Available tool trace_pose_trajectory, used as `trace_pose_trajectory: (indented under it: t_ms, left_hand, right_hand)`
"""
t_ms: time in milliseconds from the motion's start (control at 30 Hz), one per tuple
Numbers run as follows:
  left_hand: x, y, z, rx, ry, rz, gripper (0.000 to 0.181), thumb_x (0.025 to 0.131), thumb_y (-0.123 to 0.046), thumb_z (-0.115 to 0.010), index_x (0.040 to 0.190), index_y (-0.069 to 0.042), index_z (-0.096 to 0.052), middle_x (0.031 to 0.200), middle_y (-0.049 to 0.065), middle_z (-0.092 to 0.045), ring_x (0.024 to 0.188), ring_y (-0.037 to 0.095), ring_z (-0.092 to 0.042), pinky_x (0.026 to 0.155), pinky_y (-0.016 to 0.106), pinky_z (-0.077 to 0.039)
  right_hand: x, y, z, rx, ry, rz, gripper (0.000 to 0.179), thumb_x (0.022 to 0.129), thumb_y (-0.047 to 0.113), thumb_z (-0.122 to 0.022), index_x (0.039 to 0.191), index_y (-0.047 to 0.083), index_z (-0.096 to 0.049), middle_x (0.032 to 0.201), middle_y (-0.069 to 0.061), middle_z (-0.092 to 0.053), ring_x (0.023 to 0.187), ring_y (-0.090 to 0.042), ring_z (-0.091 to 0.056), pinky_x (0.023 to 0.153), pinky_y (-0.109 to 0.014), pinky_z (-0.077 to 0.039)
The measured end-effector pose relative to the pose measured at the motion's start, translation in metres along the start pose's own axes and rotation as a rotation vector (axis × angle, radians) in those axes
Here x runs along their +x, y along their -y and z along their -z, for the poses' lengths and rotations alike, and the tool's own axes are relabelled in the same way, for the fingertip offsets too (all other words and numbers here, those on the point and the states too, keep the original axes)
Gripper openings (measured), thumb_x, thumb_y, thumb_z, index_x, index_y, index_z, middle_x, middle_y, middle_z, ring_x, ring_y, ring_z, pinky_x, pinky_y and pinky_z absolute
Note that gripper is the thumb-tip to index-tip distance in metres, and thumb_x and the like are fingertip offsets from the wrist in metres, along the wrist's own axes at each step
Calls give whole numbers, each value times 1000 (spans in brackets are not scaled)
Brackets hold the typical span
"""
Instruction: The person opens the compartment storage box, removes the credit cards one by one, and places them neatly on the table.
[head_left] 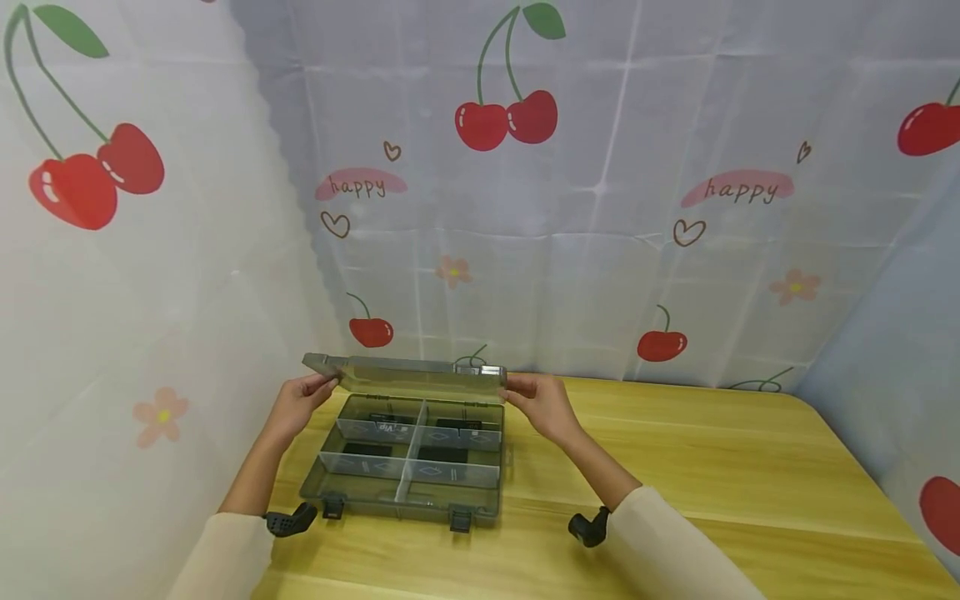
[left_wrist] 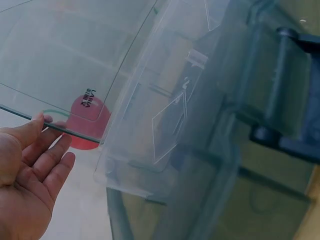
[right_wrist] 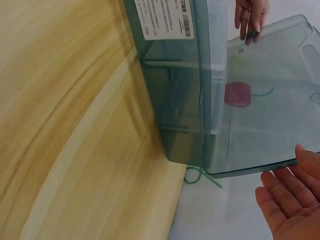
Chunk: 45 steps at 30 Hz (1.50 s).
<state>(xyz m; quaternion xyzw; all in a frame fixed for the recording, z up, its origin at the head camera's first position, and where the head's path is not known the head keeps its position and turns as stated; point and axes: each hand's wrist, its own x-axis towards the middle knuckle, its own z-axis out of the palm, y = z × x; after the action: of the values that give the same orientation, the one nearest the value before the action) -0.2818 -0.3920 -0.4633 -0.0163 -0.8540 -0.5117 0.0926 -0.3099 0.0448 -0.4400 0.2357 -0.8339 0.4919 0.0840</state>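
A grey see-through plastic organizer box [head_left: 360, 504] stands on the table with its hinged lid [head_left: 420, 382] raised at the back. My left hand [head_left: 300, 404] pinches the lid's left edge between thumb and fingers, as the left wrist view also shows on the hand [left_wrist: 35, 170]. At the opposite edge, my right hand [head_left: 543, 406] pinches the lid the same way; in the right wrist view the hand [right_wrist: 295, 195] has its thumb on top. Clear dividers [head_left: 411, 454] split the box into several compartments. Dark flat pieces [head_left: 442, 455] lie in the back and middle ones.
Two dark latches [head_left: 461, 520] hang at the box's front edge. A label [right_wrist: 165, 17] is stuck to the box. The wood-grain table [head_left: 675, 467] extends to the right. A cherry-print curtain [head_left: 570, 275] rises behind and to the left.
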Motion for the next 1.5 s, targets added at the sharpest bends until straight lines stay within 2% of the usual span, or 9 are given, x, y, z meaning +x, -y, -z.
trace_pose_trajectory:
  t_ms: [133, 267, 500, 767, 900, 1067, 1300, 1500]
  left_hand:
    - [7, 0, -3, -30, -11, -12, 45, 106, -22, -56, 141, 6, -56, 140, 26, -57, 131, 41, -52, 103, 42, -49]
    - [12, 3, -5, -50, -3, -34, 43, 107, -19, -55, 141, 8, -56, 138, 27, -58, 130, 42, -53, 102, 40, -50]
    - [22, 5, -8, -94, 10, 17, 42, 107, -17, -55, 139, 10, -55, 138, 29, -57, 132, 42, -51, 100, 32, -50]
    - [27, 4, -11, -151, 19, 37, 38, 106, -10, -54, 136, 12, -57, 136, 30, -58, 131, 42, -52, 102, 39, -48]
    - [31, 1, -12, -133, 25, 38, 36, 107, -9, -53, 134, 13, -59, 133, 30, -59, 129, 42, -54, 102, 41, -48]
    - [34, -4, -9, -88, 10, 51, 35, 106, -11, -55, 130, 14, -61, 128, 31, -61, 124, 44, -58, 99, 44, -50]
    - [38, -8, -10, -53, 6, 78, 36, 105, -13, -57, 128, 15, -63, 125, 32, -63, 119, 43, -62, 93, 37, -55]
    - [36, -9, -15, -37, -17, 95, 35, 103, -9, -60, 128, 15, -62, 125, 33, -63, 115, 44, -64, 89, 37, -57]
  right_hand:
    - [9, -4, -2, 21, -14, -31, 23, 91, 7, -75, 114, 1, -77, 108, -12, -76, 99, -29, -73, 83, -41, -59]
    - [15, -9, -3, 40, -19, -75, 21, 92, 7, -75, 112, 2, -78, 106, -12, -77, 99, -29, -73, 84, -42, -59]
    - [20, -22, -9, 41, -19, -121, 22, 92, 9, -75, 113, 1, -78, 108, -14, -76, 100, -30, -72, 84, -43, -59]
    - [22, -33, -15, 26, -43, -121, 22, 93, 8, -74, 113, 0, -78, 108, -15, -75, 103, -31, -71, 85, -42, -59]
    - [23, -34, -15, 22, -61, -135, 22, 92, 9, -74, 112, 0, -78, 107, -14, -76, 103, -31, -72, 84, -41, -59]
    - [25, -32, -14, 68, -69, -148, 21, 92, 9, -74, 111, 0, -78, 105, -15, -76, 98, -30, -73, 81, -38, -60]
    - [25, -32, -12, 123, -76, -195, 22, 93, 9, -74, 112, -2, -77, 103, -18, -76, 90, -30, -75, 79, -38, -61]
    - [22, -34, -12, 166, -92, -258, 21, 93, 10, -75, 109, -3, -78, 102, -19, -76, 87, -31, -75, 75, -35, -61]
